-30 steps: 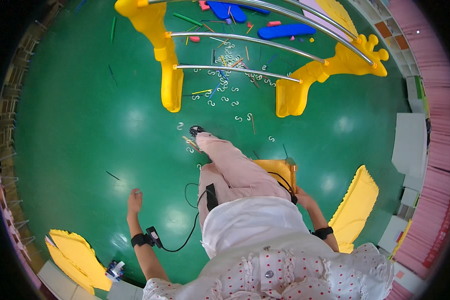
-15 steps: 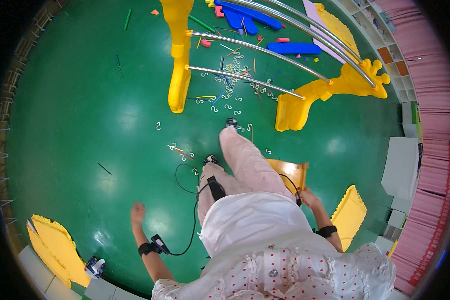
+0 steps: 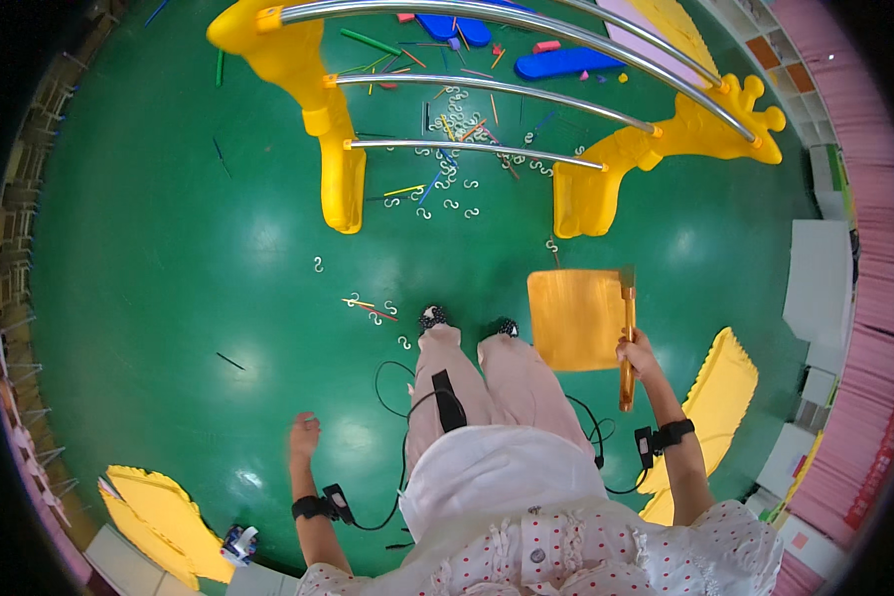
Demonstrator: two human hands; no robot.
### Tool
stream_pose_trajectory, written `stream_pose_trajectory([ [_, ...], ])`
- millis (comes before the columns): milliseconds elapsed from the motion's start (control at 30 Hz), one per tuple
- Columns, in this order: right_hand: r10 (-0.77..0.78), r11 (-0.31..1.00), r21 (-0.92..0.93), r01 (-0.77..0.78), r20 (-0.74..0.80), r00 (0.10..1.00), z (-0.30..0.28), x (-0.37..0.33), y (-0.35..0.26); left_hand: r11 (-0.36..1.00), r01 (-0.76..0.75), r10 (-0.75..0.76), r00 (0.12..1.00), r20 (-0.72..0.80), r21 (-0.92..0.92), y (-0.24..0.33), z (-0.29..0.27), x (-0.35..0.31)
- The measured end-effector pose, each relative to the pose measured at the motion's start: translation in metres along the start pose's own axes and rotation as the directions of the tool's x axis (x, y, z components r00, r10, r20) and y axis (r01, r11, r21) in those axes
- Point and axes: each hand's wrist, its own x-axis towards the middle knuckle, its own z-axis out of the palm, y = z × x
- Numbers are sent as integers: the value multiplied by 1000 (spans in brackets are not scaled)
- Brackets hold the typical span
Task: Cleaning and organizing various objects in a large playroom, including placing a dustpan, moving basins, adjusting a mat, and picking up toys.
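My right hand [image 3: 640,356] grips the rail at one edge of a small wooden chair [image 3: 576,318]. Its flat, orange-brown square panel faces up, off to the right of my legs. On the other side, my left hand [image 3: 305,429] hangs beside my body, slightly blurred, its fingers curled with nothing visible in them. Ahead of my feet is a yellow plastic frame with animal-shaped sides [image 3: 343,189] and curved metal bars [image 3: 487,87]. White S-shaped hooks [image 3: 451,205] and coloured sticks [image 3: 404,190] lie scattered beneath and before it.
Blue plastic pieces [image 3: 571,64] lie beyond the frame. A few hooks and sticks [image 3: 372,310] are near my left foot. Yellow scalloped panels lie at the right [image 3: 710,407] and lower left [image 3: 169,512]. White cabinets [image 3: 818,283] and a pink curtain [image 3: 879,328] line the right side. Cables run along my body.
I have stepped, and both feet now stand side by side. My right hand has brought the wooden chair forward and up, out from beside my leg. The yellow frame appears nearer.
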Motion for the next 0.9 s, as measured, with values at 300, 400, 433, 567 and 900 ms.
stream_pose_trajectory([
  [300,-35,994,109,25,94,995,109,144,56,948,-92,30,979,204,303,63,21,-61],
  [400,-63,981,187,56,33,997,136,205,97,965,-39,-10,982,186,259,53,23,-59],
  [433,-10,979,203,-3,66,998,161,205,89,958,-18,-33,985,171,287,52,16,-66],
  [567,96,897,428,-108,48,994,177,217,99,924,28,-97,982,164,382,51,38,-83],
  [900,247,642,643,-418,342,906,197,173,142,951,45,-121,964,235,305,57,93,-79],
])
